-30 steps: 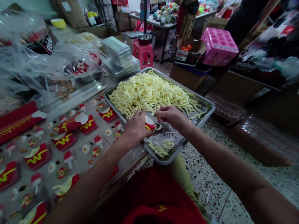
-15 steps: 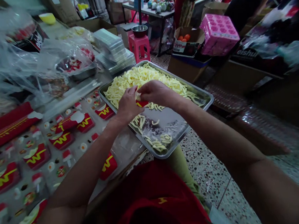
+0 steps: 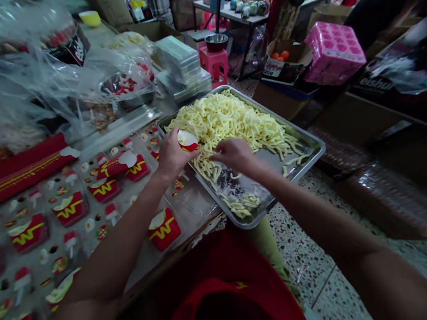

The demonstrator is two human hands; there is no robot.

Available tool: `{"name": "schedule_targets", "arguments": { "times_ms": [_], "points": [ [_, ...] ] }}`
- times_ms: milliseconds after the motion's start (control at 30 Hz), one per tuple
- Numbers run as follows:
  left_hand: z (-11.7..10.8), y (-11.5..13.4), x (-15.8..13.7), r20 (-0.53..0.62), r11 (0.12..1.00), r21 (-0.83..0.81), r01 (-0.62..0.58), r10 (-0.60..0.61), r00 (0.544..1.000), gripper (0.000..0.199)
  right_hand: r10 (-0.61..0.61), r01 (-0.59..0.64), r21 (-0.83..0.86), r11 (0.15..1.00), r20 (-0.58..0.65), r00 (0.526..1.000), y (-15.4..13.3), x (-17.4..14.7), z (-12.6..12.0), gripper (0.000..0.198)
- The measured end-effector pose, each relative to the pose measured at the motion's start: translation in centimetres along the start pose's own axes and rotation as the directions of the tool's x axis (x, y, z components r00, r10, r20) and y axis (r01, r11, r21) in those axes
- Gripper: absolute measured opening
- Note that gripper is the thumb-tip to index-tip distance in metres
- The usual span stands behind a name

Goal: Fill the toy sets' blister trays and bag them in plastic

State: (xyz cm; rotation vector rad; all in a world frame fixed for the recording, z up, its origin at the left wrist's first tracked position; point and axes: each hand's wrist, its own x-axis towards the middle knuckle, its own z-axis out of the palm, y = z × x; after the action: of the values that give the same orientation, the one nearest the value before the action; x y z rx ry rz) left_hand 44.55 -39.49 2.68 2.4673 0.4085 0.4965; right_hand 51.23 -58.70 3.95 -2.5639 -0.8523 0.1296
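My left hand (image 3: 171, 154) grips a small red fry carton (image 3: 188, 141) with a pale inside, over the near-left rim of a metal tray (image 3: 271, 163). A heap of pale yellow fry-shaped sticks (image 3: 228, 117) fills the tray's far side, with a few loose ones near its closest corner. Over the heap's near edge is my right hand (image 3: 237, 155), its fingers drawn together and pointing at the carton; whatever they pinch is hidden. To the left, clear plastic packs (image 3: 93, 228) on the table hold red cartons with a yellow zigzag and small toy food pieces.
A long red strip of stacked cartons (image 3: 22, 170) lies at left beside plastic bags (image 3: 81, 81). Clear boxes (image 3: 182, 66) stand behind the tray. Right of it are cardboard boxes (image 3: 286, 97), a pink wrapped pack (image 3: 334, 52) and a pink stool (image 3: 214, 64).
My hands were together at the carton; now my right hand has moved away, down to the sticks. The left hand still holds the carton, its pale opening now showing. The view has shifted slightly left.
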Motion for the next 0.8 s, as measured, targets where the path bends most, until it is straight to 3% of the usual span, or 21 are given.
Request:
{"name": "schedule_targets", "arguments": {
  "times_ms": [100, 167, 267, 367, 433, 500, 600, 667, 800],
  "points": [
    [-1.2, -0.2, -0.3, 0.014, 1.000, 0.006, -0.008, 0.008, 1.000, 0.089, -0.038, 0.046, -0.080, 0.996, 0.097, 0.995, 0.9, -1.1, 2.7, 0.026],
    [-1.6, 0.0, -0.9, 0.031, 0.999, -0.002, -0.041, 0.041, 0.999, 0.088, -0.018, 0.024, -0.045, 0.999, 0.128, 0.992, 2.6, -1.7, 2.9, 0.031],
    [-1.4, 0.4, -1.7, 0.049, 0.998, -0.034, -0.049, 0.050, 0.998, 0.087, 0.065, -0.078, 0.110, 0.991, 0.114, 0.991, 6.1, -2.5, 0.9, 0.036],
    [-0.5, 1.2, -1.9, 0.069, 0.994, -0.090, -0.056, 0.063, 0.996, 0.088, 0.118, -0.127, 0.253, 0.959, 0.049, 0.992, 8.5, -3.6, -1.3, 0.028],
    [0.0, 1.7, -1.7, 0.074, 0.991, -0.108, -0.073, 0.081, 0.994, 0.090, 0.042, -0.036, 0.213, 0.976, -0.021, 0.999, 9.0, -4.1, -2.0, 0.020],
    [0.1, 2.0, -1.5, 0.067, 0.990, -0.110, -0.085, 0.092, 0.994, 0.090, -0.161, 0.163, 0.123, 0.979, -0.024, 0.987, 8.9, -4.4, -2.1, 0.021],
    [-0.4, 1.9, -1.5, 0.039, 0.993, -0.080, -0.089, 0.092, 0.995, 0.089, -0.435, 0.436, 0.023, 0.900, 0.132, 0.891, 8.6, -4.4, -1.7, 0.039],
    [-0.9, 1.5, -1.8, 0.026, 0.994, -0.051, -0.098, 0.099, 0.995, 0.089, -0.482, 0.500, -0.038, 0.865, 0.213, 0.850, 8.3, -4.1, -1.3, 0.046],
    [-1.1, 1.1, -2.4, 0.042, 0.992, -0.029, -0.119, 0.120, 0.992, 0.092, -0.370, 0.409, -0.122, 0.904, 0.253, 0.894, 7.2, -3.3, -0.1, 0.027]
  ]
}}
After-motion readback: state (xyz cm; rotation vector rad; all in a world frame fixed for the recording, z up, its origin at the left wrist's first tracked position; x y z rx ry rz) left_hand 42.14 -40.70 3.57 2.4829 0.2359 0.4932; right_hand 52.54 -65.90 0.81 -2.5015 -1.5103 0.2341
